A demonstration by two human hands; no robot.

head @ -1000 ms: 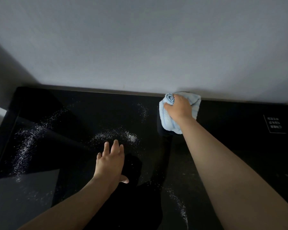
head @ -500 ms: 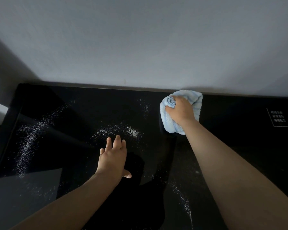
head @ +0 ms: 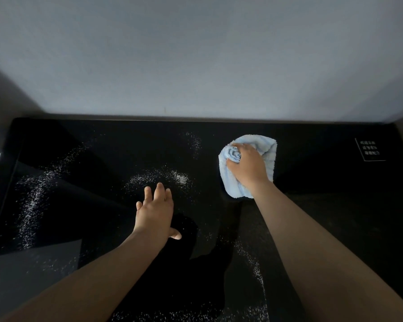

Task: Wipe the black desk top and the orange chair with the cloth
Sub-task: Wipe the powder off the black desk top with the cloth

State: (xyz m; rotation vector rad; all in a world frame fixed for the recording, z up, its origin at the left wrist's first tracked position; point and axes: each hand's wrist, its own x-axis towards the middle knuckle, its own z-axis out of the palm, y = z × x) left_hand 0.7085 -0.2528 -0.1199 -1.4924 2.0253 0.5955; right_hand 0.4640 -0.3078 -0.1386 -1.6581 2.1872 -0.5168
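Black desk (head: 323,228) set against the wall (head: 196,54), judged far from fully wiped. Bunched blue cloth (head: 269,147) pressed on it right of centre, wadded for a firmer scrub, gripped from above by the right hand (head: 247,166). Left hand (head: 155,210) laid flat, fingers straight, probably bracing the lean. White grains (head: 170,177) scattered left and centre, awaiting the cloth.
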